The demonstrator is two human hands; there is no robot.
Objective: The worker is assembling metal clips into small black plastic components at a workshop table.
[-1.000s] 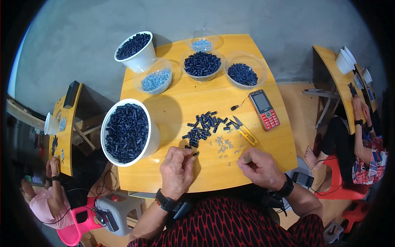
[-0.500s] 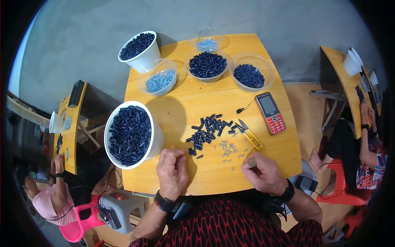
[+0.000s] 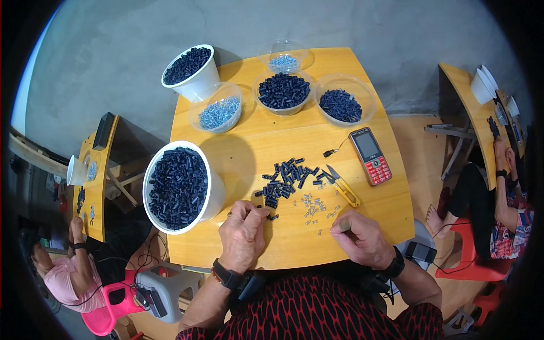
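Black tubes (image 3: 277,189) just beyond left grip (image 3: 242,234), farther from right grip (image 3: 364,240); fingers curled inward, any hold unclear.

Head-worn fisheye, facing down, above table (image 3: 300,249)

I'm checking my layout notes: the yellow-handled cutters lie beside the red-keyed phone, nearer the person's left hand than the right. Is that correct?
Not quite: the yellow-handled cutters lie nearer the right hand than the left hand, as the head view shows. They do lie beside the red-keyed phone.
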